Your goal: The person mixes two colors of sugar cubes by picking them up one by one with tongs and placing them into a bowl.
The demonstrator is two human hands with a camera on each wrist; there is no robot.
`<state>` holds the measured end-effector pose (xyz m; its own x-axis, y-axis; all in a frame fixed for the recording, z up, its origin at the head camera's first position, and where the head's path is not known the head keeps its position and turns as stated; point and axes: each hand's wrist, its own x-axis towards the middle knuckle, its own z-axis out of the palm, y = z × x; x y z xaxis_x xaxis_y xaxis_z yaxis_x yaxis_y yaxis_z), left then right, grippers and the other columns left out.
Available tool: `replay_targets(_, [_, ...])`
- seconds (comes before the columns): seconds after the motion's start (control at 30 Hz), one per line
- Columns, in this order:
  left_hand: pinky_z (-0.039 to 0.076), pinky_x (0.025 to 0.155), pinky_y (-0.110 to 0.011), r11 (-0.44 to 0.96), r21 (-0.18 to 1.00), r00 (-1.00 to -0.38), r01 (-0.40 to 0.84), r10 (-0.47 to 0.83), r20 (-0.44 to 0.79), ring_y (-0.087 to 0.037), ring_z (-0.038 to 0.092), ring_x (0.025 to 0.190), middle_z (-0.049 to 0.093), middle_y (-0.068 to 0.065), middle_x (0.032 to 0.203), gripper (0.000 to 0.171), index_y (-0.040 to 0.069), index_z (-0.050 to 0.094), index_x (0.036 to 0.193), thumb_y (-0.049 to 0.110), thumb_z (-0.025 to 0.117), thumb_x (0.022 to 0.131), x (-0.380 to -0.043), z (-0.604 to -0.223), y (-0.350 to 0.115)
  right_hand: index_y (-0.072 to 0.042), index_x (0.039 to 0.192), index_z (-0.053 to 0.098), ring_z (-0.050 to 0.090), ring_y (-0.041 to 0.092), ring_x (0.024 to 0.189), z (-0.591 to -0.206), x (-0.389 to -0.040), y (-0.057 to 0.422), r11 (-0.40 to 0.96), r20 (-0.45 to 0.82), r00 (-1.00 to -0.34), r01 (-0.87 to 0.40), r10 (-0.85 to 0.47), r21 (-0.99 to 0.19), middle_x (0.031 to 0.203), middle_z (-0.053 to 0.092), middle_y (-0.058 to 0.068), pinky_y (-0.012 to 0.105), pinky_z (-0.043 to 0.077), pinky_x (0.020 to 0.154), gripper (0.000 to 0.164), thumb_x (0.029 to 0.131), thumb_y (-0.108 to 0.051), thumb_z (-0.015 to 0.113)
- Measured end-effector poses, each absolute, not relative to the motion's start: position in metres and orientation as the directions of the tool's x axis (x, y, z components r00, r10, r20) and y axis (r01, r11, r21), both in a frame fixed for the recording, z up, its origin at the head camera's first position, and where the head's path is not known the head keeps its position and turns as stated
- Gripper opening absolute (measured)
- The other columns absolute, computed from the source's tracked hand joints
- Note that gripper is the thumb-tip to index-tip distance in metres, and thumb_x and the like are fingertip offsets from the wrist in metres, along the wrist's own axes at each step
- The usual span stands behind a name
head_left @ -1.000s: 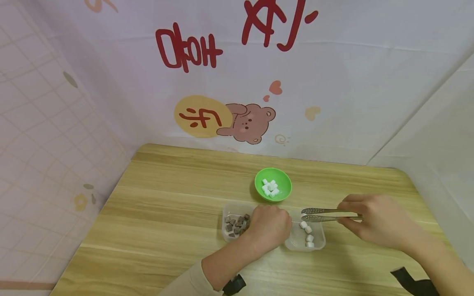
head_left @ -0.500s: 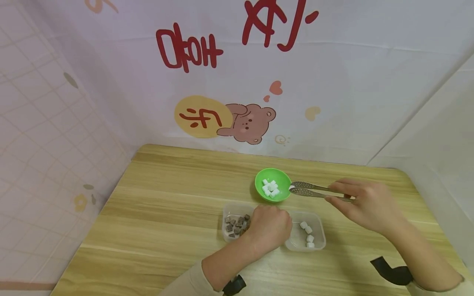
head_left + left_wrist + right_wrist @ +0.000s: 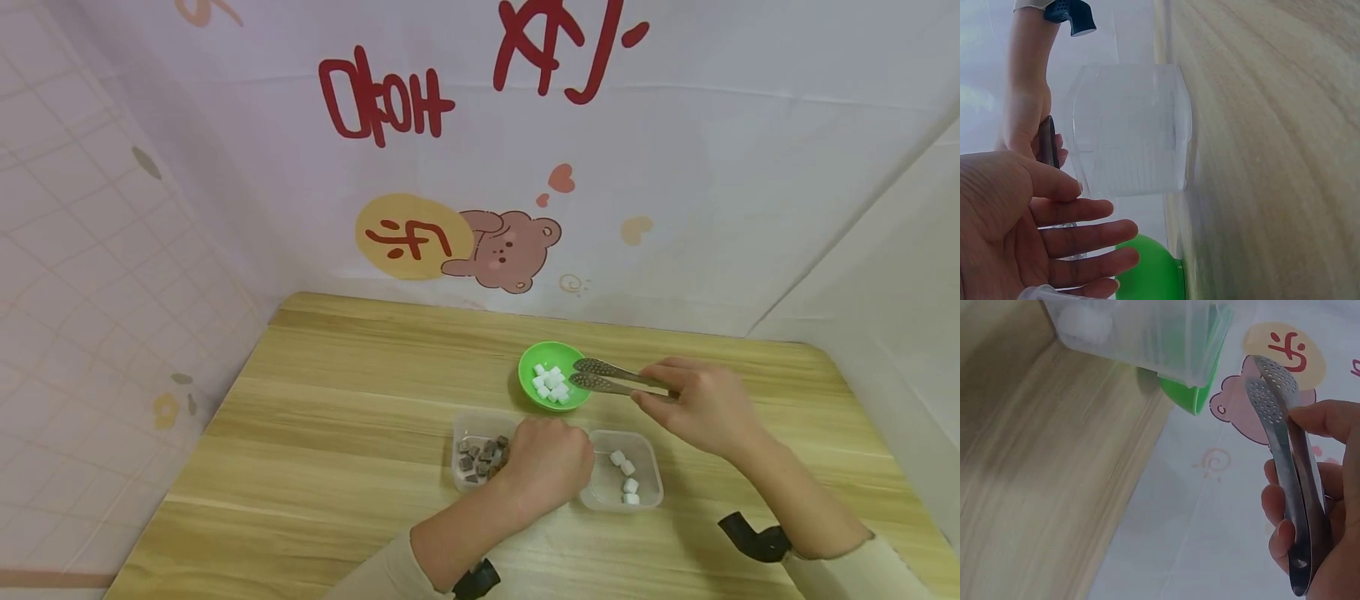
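Observation:
My right hand (image 3: pixel 705 404) holds perforated metal tongs (image 3: pixel 1302 475), their arms slightly apart with nothing visible between the tips. The tips hang at the right rim of a green bowl (image 3: pixel 527 379), where several small white cubes (image 3: pixel 550 383) lie heaped. Below it, a clear plastic container (image 3: pixel 600 494) holds several more white cubes (image 3: pixel 628 486). My left hand (image 3: pixel 551 465) is between that container and another clear one (image 3: pixel 461 427) with brown cubes (image 3: pixel 486 454). In the left wrist view, its fingers (image 3: pixel 1088 239) extend loosely; whether they touch a container is unclear.
Everything stands on a wood-grain table (image 3: pixel 322 417). A white cloth wall (image 3: pixel 712 208) with red characters and a bear rises behind, and cloth also flanks both sides. Black wrist straps (image 3: pixel 753 537) are on the forearms.
My right hand has carried the tongs up and left from the right container to the bowl. A white cube has been let go into the bowl. The left hand stays in place.

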<state>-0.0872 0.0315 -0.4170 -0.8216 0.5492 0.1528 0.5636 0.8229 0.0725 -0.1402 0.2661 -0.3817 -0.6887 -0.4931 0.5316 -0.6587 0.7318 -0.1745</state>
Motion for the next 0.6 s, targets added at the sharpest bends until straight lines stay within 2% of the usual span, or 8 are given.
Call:
replay_targets(0.23, [0.036, 0.042, -0.030, 0.820, 0.085, -0.821, 0.566, 0.551, 0.150, -0.010, 0.048, 0.046, 0.048, 0.009, 0.051, 0.043, 0.023, 0.053, 0.054, 0.023, 0.068, 0.094, -0.087, -0.418, 0.033, -0.009, 0.094, 0.080, 0.050, -0.004, 0.056, -0.373, -0.136, 0.272, 0.761, 0.502, -0.732, -0.616, -0.460, -0.202, 0.088, 0.077, 0.003, 0.021, 0.040, 0.048, 0.024, 0.072, -0.017, 0.086])
replay_targets(0.37, [0.035, 0.041, -0.030, 0.819, 0.077, -0.819, 0.568, 0.553, 0.155, -0.011, 0.047, 0.046, 0.047, 0.009, 0.051, 0.044, 0.023, 0.051, 0.052, 0.022, 0.068, 0.093, -0.087, -0.419, 0.033, -0.009, 0.097, 0.081, 0.054, -0.002, 0.057, -0.368, -0.134, 0.276, 0.762, 0.513, -0.722, -0.620, -0.464, -0.184, 0.092, 0.078, 0.006, 0.021, 0.041, 0.049, 0.029, 0.070, -0.018, 0.087])
replay_targets(0.6, [0.035, 0.043, -0.030, 0.815, 0.102, -0.819, 0.570, 0.552, 0.159, -0.011, 0.045, 0.046, 0.045, 0.008, 0.051, 0.045, 0.023, 0.050, 0.052, 0.020, 0.068, 0.093, -0.087, -0.419, 0.032, -0.011, 0.097, 0.081, 0.052, -0.004, 0.057, -0.361, -0.130, 0.284, 0.751, 0.522, -0.696, -0.643, -0.493, -0.148, 0.088, 0.076, 0.000, 0.020, 0.040, 0.048, 0.030, 0.070, -0.022, 0.086])
